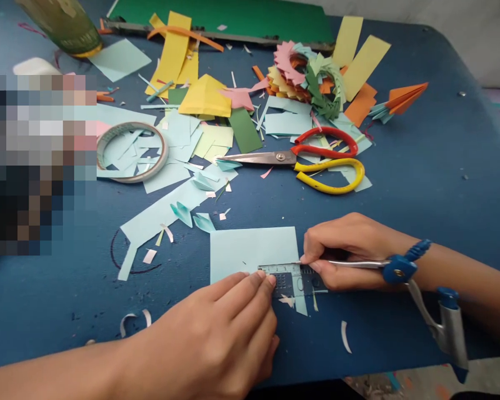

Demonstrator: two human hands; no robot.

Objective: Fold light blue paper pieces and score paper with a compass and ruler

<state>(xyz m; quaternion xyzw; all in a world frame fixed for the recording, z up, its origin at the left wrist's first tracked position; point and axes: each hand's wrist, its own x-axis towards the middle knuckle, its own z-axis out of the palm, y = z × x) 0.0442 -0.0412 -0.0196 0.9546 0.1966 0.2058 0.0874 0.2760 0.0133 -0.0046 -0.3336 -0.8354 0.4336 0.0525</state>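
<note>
A light blue paper sheet [252, 247] lies near the table's front edge, with a clear ruler [285, 284] across its lower right part. My left hand [216, 339] presses on the ruler's left end, its fingers extended and lying flat. My right hand [345, 250] pinches a metal compass [358, 263] with a blue joint; its point reaches along the ruler's upper edge over the paper. The other compass leg, with a blue-capped holder, hangs to the lower right, beneath my right wrist. A narrow paper strip shows under the ruler.
Red-and-yellow scissors [280, 158], a tape roll [163, 150] and many paper scraps lie beyond the sheet. Folded paper rings [291, 72], a green board [233, 19] and a bottle [66, 28] are at the back. A blurred patch covers the left side.
</note>
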